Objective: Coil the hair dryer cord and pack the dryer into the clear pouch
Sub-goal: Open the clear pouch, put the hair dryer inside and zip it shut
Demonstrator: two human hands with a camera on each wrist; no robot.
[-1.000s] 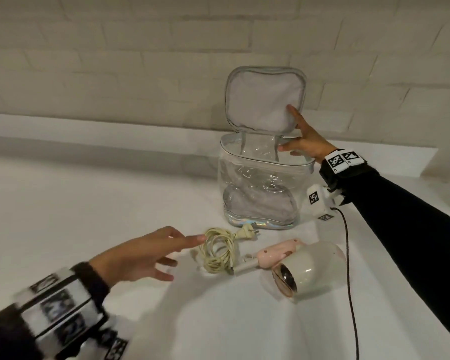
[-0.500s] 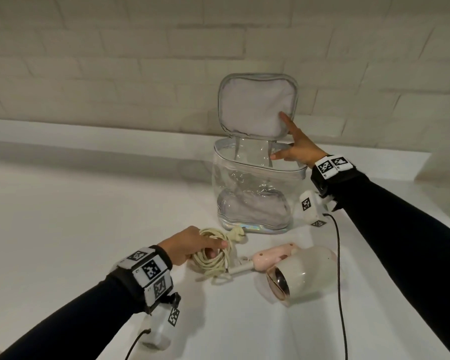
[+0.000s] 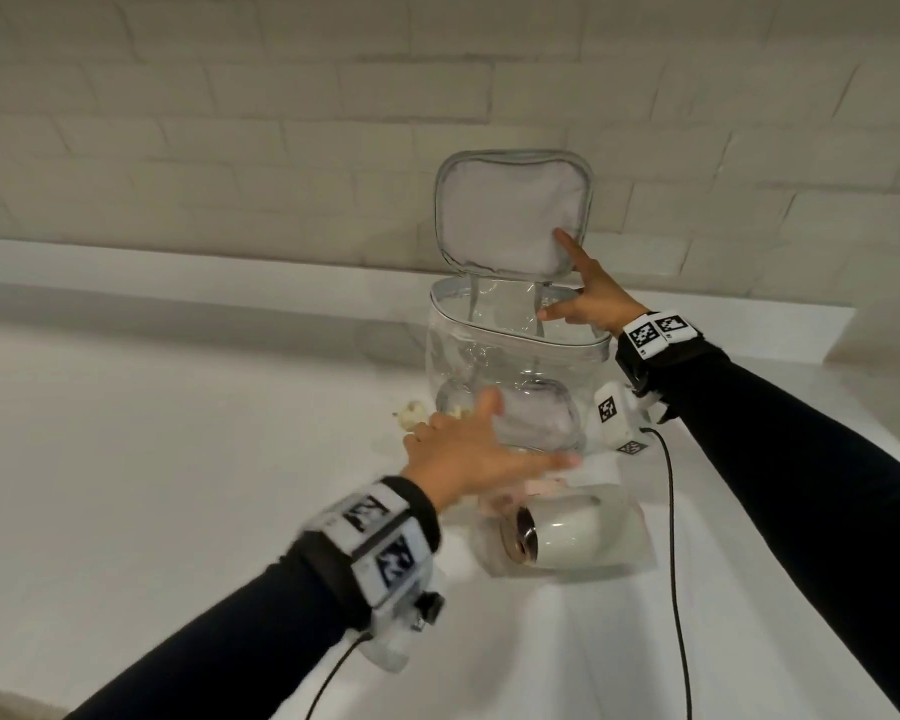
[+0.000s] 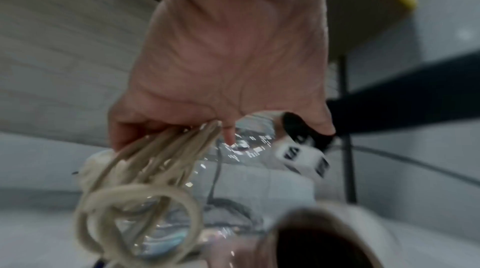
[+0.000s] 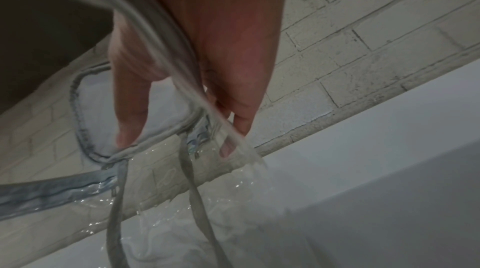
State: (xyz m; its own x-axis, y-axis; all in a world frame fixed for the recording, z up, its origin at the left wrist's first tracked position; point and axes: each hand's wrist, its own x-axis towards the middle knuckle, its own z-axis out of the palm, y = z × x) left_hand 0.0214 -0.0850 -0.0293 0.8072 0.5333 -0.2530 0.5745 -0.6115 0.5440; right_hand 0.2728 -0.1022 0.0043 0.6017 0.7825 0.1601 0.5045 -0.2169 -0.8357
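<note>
The clear pouch (image 3: 489, 366) stands upright on the white counter with its grey lid (image 3: 510, 220) flipped up. My right hand (image 3: 593, 298) holds the lid back with straight fingers: the index finger presses the lid and the thumb reaches over the opening. In the right wrist view the pouch rim (image 5: 155, 32) runs across that hand (image 5: 221, 36). My left hand (image 3: 468, 454) is raised in front of the pouch and grips the coiled beige cord (image 4: 135, 211), whose loops hang below the fingers. The plug (image 3: 411, 414) sticks out to the left. The cream and pink hair dryer (image 3: 572, 532) is blurred just below that hand.
A white brick wall (image 3: 230, 148) and a low white ledge (image 3: 178, 272) run behind the pouch. A thin black cable (image 3: 671, 511) from my right wrist camera trails over the counter (image 3: 152, 459) beside the dryer.
My left hand reached the coiled cord, closed on it and lifted it up towards the pouch. The dryer has shifted with it. My right hand stayed on the lid.
</note>
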